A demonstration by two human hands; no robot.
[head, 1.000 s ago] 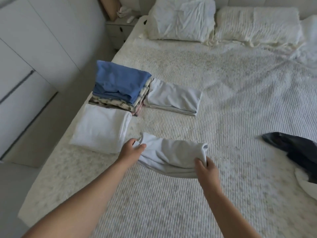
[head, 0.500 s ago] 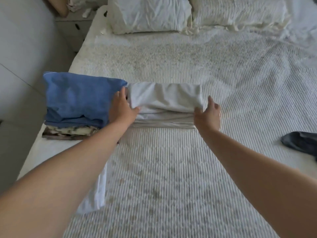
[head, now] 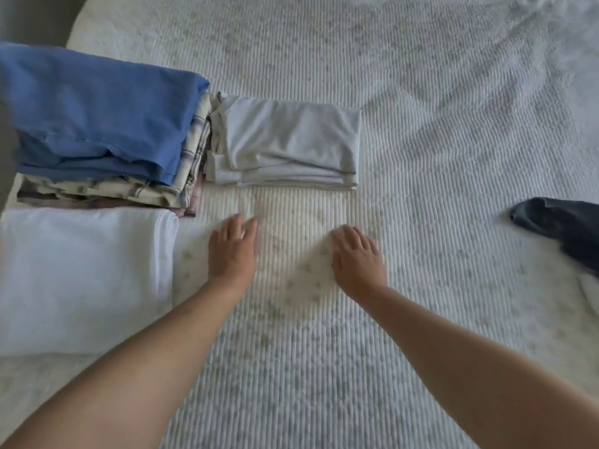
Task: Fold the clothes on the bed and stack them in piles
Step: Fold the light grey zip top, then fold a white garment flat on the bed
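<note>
Folded clothes on the ribbed bedspread [head: 421, 124], placed relative to the pale grey pile [head: 288, 147]. Left of it, touching: a stack topped by a blue garment [head: 97, 108] over checked pieces. Nearer the viewer from that stack: a folded white garment [head: 81, 273]. Below the grey pile, apart from it: left hand [head: 231, 254] and right hand [head: 358, 259], fingers extended, palms down, holding nothing. Far right: a dark unfolded garment [head: 564, 228].

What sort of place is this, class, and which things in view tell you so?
Most likely a bedroom: a ribbed white bedspread fills the view, folded clothes sit in piles on it, such as the blue-topped pile, and a dark garment waits unfolded.
</note>
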